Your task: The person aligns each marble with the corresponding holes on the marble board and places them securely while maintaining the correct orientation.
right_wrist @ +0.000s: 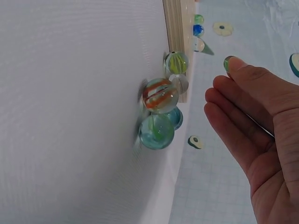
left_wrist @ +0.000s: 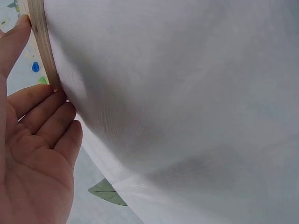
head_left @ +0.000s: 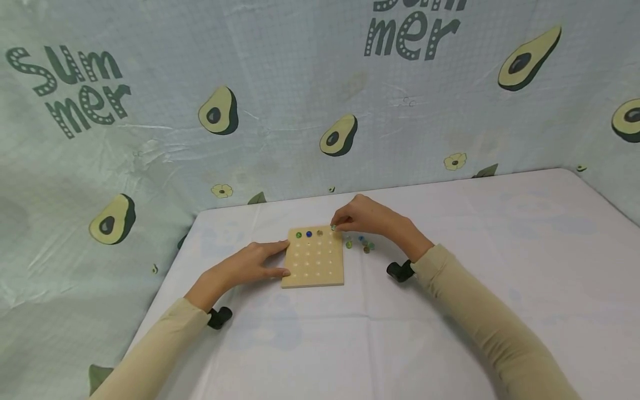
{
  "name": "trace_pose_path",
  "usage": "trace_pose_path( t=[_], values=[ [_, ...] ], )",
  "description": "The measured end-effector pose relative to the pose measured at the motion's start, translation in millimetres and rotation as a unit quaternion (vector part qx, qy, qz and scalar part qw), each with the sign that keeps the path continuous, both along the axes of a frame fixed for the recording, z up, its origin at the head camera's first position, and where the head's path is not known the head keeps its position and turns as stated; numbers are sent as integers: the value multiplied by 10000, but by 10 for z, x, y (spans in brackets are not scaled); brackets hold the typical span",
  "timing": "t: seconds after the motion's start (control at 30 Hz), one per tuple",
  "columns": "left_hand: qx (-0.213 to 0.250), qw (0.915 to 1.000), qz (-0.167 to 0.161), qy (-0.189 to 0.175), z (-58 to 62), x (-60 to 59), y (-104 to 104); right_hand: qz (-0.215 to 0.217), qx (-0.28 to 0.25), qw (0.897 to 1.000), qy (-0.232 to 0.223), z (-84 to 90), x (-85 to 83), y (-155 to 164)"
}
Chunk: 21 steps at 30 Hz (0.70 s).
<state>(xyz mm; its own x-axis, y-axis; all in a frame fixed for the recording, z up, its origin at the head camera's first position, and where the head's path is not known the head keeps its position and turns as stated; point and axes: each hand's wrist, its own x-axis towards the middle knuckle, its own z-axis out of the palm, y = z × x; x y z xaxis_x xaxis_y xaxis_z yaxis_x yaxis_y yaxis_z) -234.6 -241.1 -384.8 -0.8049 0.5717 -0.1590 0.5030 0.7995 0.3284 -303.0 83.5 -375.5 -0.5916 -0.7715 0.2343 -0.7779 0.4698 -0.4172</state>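
Observation:
A square wooden board [head_left: 314,258] with rows of small hollows lies on the table. Three marbles sit along its far row: a green one [head_left: 298,235], a blue one [head_left: 309,234] and a clear one [head_left: 320,233]. At the board's left side, my left hand [head_left: 250,263] rests its thumb and fingertips on the edge, fingers extended. My right hand [head_left: 364,215] pinches a greenish marble [right_wrist: 227,64] between thumb and fingers, over the far right corner of the board. Its other fingers are loosely bent.
Several loose marbles lie right of the board, among them an orange-striped one [right_wrist: 160,95], a teal one [right_wrist: 157,131] and a yellow-green one [right_wrist: 177,62]. A white cloth covers the table [head_left: 320,344]. Behind hangs a pale curtain [head_left: 280,66] printed with avocados.

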Motion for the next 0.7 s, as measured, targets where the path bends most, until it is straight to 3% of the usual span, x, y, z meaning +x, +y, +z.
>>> trace_pose_path(
  t=[0.7],
  values=[
    [-201,9998,-5,-1,26,-4,35,-68,238,9997,-58,29,8,-101]
  ],
)
